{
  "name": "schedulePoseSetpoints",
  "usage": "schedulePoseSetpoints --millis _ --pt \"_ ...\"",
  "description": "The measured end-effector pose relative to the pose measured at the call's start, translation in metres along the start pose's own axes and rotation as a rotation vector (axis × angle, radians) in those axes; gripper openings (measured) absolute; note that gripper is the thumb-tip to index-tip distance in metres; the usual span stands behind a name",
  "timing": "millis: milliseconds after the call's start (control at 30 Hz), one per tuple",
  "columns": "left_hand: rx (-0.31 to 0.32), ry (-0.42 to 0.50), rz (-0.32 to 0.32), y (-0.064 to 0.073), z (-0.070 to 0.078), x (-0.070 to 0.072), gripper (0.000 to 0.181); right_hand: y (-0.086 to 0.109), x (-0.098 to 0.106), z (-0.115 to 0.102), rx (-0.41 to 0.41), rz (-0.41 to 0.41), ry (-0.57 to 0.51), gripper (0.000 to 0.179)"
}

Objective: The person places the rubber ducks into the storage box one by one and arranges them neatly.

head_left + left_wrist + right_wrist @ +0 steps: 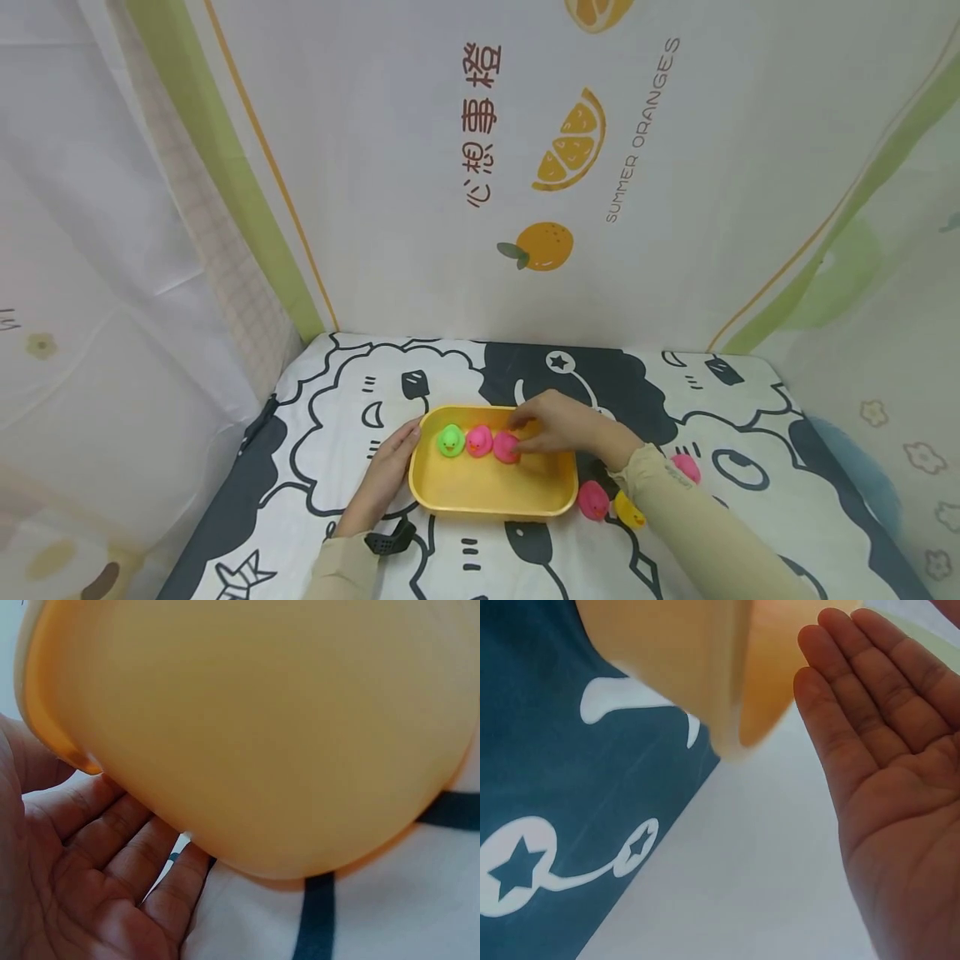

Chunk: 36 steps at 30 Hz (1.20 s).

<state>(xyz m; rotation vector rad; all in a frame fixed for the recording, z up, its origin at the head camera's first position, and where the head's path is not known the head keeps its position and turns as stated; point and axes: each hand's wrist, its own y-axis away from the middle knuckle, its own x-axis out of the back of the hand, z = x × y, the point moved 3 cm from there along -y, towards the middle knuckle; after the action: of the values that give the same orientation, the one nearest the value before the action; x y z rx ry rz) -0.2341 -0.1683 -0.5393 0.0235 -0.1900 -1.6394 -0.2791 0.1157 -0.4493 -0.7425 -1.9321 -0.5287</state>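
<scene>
A yellow plastic tray (491, 500) stands on the patterned cloth. My left hand (393, 458) holds its left end, thumb at the rim and fingers against the outer wall, seen close in the left wrist view (112, 870). Inside, along the far side, sit a green rubber duck (451, 441), a pink rubber duck (478, 441) and a second pink one (506, 448) in a row. Over the tray's right part reaches my right hand (562, 425), fingertips right at the second pink duck and overlapping it. The right wrist view shows its fingers (889, 697) nearly straight, with no duck visible there.
Right of the tray lie a pink duck (593, 500) and a yellow duck (629, 510), partly behind the right sleeve. Another pink duck (686, 468) rests farther right, beyond the forearm. White printed curtains (420, 275) enclose the cloth-covered table (322, 442) at the back and sides.
</scene>
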Motion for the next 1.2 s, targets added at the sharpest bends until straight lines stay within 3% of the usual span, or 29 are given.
schedulePoseSetpoints --millis 500,667,967,1200 --pt "-0.005 -0.008 0.007 0.000 0.003 0.000 0.051 0.036 0.027 0.014 0.004 0.166 -0.023 0.033" --pt "-0.001 -0.001 -0.004 0.001 0.003 0.000 0.051 0.057 0.031 0.026 -0.013 0.221 -0.081 0.031" --pt "-0.033 -0.014 -0.004 0.003 0.004 -0.003 0.050 0.098 0.042 0.046 -0.097 0.349 -0.009 0.031" --pt "-0.025 0.004 -0.009 0.002 0.002 -0.002 0.053 0.131 0.044 0.063 -0.220 0.400 -0.025 0.034"
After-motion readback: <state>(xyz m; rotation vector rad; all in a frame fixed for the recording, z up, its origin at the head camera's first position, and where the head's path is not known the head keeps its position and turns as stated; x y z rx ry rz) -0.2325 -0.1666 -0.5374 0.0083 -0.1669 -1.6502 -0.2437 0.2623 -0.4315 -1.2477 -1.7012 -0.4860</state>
